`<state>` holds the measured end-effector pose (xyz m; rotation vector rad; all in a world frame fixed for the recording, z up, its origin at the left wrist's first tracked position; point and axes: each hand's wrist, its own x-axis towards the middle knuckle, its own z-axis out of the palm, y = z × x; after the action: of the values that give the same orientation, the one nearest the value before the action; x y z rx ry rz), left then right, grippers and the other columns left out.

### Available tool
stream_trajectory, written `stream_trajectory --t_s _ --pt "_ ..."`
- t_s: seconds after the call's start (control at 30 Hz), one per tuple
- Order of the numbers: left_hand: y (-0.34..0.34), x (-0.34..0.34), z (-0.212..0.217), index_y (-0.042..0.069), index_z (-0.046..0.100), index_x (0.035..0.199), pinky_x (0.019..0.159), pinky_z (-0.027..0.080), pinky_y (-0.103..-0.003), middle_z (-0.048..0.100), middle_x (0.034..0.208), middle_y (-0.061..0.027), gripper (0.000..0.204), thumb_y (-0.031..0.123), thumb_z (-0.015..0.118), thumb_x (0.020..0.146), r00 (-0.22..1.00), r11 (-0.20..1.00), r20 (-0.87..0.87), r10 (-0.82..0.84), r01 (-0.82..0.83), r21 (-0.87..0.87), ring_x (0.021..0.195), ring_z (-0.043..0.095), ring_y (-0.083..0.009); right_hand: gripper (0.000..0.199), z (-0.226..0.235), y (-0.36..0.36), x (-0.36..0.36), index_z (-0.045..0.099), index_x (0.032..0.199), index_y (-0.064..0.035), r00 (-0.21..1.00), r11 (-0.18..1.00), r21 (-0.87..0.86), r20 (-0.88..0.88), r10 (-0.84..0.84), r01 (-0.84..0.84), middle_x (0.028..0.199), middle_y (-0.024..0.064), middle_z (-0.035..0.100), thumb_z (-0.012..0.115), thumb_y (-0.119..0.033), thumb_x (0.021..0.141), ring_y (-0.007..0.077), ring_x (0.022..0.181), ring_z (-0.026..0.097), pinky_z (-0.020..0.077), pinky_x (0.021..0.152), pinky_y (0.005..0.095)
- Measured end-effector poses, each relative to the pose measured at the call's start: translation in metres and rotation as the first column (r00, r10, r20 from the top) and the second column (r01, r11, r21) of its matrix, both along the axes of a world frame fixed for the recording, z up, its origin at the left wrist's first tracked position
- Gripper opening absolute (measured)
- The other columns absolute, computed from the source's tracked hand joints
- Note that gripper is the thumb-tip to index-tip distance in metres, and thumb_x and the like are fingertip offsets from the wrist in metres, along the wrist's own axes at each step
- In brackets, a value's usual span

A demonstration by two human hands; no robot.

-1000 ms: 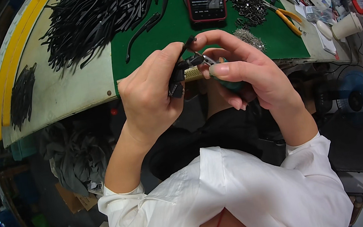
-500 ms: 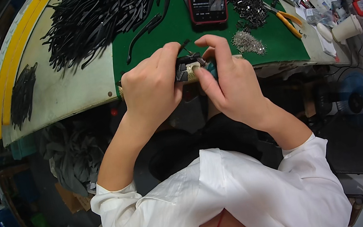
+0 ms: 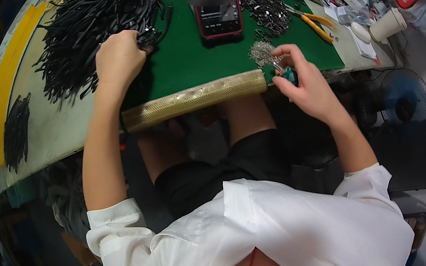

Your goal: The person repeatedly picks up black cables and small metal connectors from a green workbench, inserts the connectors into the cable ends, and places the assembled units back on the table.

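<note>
My left hand (image 3: 120, 59) is closed at the near right side of a big heap of slim black eyeglass temples (image 3: 76, 49). Its fingertips touch dark pieces there; what they hold is mostly hidden. A teal-handled tool (image 3: 289, 75), apparently a small screwdriver, rests in the palm of my right hand (image 3: 303, 79). Thumb and forefinger of that hand curve toward each other beside a small heap of tiny silvery screws (image 3: 261, 52). Along the table's front edge lies a padded roll with gold mesh (image 3: 194, 99), bare of any workpiece.
A green mat (image 3: 192, 62) covers the middle of the table. Beyond it stand a phone (image 3: 219, 23), a pile of small dark metal parts (image 3: 266, 11) and orange-handled pliers (image 3: 316, 26). A white cup (image 3: 388, 25) lies at right, a fan (image 3: 406, 95) below. More temples (image 3: 18, 130) lie left.
My hands have parted. The left moved from the front edge to the temple heap, taking away the black piece. The right moved right with the teal tool, beside the screws. The view shifted slightly.
</note>
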<state>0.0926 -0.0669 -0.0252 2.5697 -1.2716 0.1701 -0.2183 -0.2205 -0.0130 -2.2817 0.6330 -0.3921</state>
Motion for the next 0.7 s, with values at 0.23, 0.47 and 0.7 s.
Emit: stream_trajectory --t_s 0.23,0.47,0.7 --pt "0.018 0.01 0.011 0.007 0.072 0.098 0.071 0.05 -0.04 0.072 0.082 -0.0116 0.025 0.029 0.07 0.087 0.984 0.996 -0.18 0.016 -0.031 -0.085 0.079 0.069 -0.0277 0.029 0.014 -0.022 0.0 0.056 0.112 -0.0071 0.936 0.921 -0.234 -0.242 0.256 -0.312 0.1 0.0131 0.06 0.063 -0.009 0.083 0.032 0.094 0.062 0.0496 0.082 0.0403" --pt "0.046 -0.026 0.027 -0.002 0.066 0.098 0.07 0.045 -0.025 0.067 0.076 -0.0033 0.018 0.015 0.067 0.091 0.766 0.842 -0.493 -0.413 0.116 -0.526 0.073 0.058 -0.0082 0.031 0.013 -0.028 0.005 0.057 0.113 -0.0071 0.907 0.897 -0.275 -0.341 0.246 -0.347 0.106 0.0119 0.061 0.063 -0.008 0.083 0.031 0.097 0.062 0.0497 0.085 0.0402" --pt "0.058 -0.062 0.019 -0.002 0.066 0.114 0.063 0.037 -0.02 0.058 0.074 0.0018 0.025 0.007 0.062 0.091 0.68 0.82 -0.564 -0.468 0.097 -0.564 0.067 0.05 -0.0045 0.03 0.012 -0.028 0.008 0.057 0.112 -0.0076 0.901 0.889 -0.282 -0.352 0.255 -0.361 0.105 0.0124 0.062 0.062 -0.008 0.083 0.0321 0.098 0.063 0.0499 0.084 0.0412"
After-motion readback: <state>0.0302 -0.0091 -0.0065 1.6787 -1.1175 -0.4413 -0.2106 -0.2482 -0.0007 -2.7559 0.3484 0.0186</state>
